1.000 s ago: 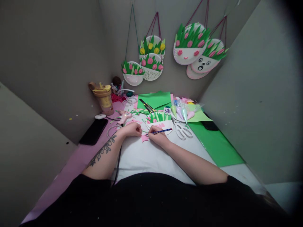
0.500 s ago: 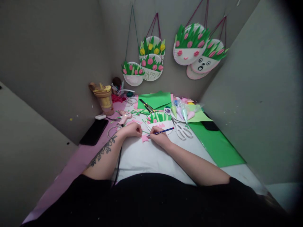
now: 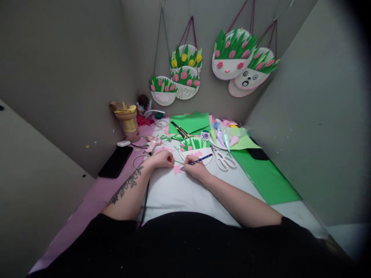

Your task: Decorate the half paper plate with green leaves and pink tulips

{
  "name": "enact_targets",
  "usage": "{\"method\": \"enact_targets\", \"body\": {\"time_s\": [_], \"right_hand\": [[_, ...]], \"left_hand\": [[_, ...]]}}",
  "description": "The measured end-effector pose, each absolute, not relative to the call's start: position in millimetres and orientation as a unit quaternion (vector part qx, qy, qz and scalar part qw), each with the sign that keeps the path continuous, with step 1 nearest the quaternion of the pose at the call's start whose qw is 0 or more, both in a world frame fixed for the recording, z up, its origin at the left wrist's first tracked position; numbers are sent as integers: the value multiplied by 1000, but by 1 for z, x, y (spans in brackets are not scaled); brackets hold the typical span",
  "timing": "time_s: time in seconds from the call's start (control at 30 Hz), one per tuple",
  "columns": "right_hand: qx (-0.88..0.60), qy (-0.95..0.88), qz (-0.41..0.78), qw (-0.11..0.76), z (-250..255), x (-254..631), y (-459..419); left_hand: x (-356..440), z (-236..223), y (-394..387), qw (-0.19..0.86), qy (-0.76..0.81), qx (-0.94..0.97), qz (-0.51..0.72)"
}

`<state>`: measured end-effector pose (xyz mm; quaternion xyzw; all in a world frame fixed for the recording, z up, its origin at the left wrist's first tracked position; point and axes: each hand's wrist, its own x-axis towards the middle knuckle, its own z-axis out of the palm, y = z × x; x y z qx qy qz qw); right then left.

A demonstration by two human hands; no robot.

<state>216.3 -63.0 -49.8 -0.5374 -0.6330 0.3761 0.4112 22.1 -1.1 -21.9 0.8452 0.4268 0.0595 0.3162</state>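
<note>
Near the body, pink paper [image 3: 177, 170]: a small piece on the white cover [image 3: 179, 193], between the fingertips of both hands.
Right hand [image 3: 193, 166]: at 2 o'clock from the pink paper, fingers closed around a blue pencil [image 3: 203, 158].
Pencil tip: at the paper's right edge; too small to tell if it touches.
Left hand [image 3: 165, 158]: at 10 o'clock, fingers curled in, just beside the paper; I cannot tell if it pinches anything.
Neat pencil marks: it should help to press the paper down with a left fingertip and keep each stroke light and slow.
Flower plate [image 3: 204, 151]: at 1 o'clock, just behind the right hand, so bumping it seems easy.
Scissors [image 3: 221, 156]: at 3 o'clock, well apart.
Glue gun [image 3: 152, 143]: at 10 o'clock, past the left hand.
Hanging plates [image 3: 164, 97]: farthest, on the wall, 11 to 1 o'clock.
</note>
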Motion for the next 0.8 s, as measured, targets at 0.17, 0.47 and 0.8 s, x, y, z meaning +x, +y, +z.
{"method": "enact_targets", "body": {"time_s": [0.17, 0.47, 0.8], "right_hand": [[-537, -628, 377, 418, -49, 216, -63], [-533, -628, 394, 407, -48, 216, -65], [-526, -630, 408, 399, -47, 216, -66]], "left_hand": [[22, -22, -1, 319, 427, 844, 61], [22, -24, -1, 320, 428, 842, 72], [22, -25, 0, 321, 425, 843, 75]]}}
